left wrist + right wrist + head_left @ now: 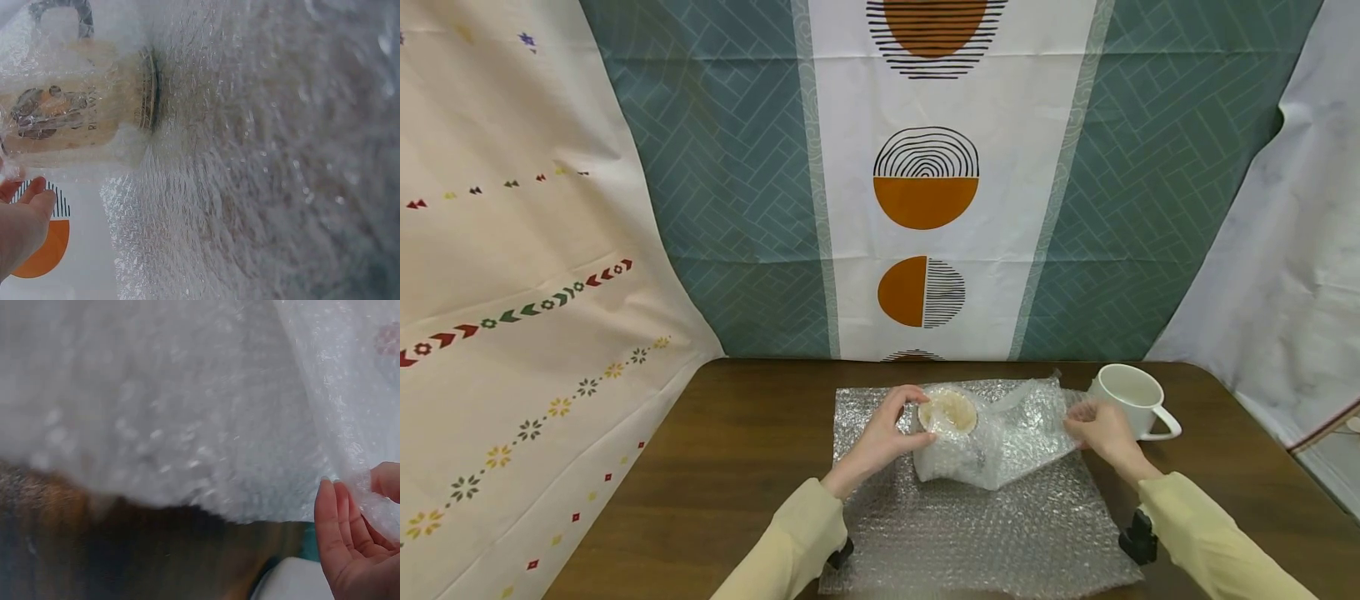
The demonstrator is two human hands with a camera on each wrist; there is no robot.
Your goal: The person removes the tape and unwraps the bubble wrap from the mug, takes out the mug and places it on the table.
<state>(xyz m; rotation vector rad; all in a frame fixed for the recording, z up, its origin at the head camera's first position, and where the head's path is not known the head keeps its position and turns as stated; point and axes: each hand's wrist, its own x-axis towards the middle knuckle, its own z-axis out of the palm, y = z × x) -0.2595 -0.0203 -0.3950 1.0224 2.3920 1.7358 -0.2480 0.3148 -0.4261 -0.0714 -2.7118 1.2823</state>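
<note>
A cream mug (949, 414) stands wrapped in clear bubble wrap (958, 467), its round top showing through. In the left wrist view the printed mug (62, 112) shows dark and orange figures, and its handle (86, 19) shows through the plastic. My left hand (880, 433) holds the wrapped mug from the left, thumb and fingers spread around its top. To the right, my right hand (1103, 429) pinches the loose end of the wrap, pulled out from the mug. The right wrist view shows the thumb and fingers (340, 525) on that edge.
A larger sheet of bubble wrap (985, 542) lies flat under the wrapped mug on the dark wooden table (700, 475). A white mug (1127, 390) stands just beyond my right hand, near the back edge. Patterned cloth (925, 108) hangs behind the table.
</note>
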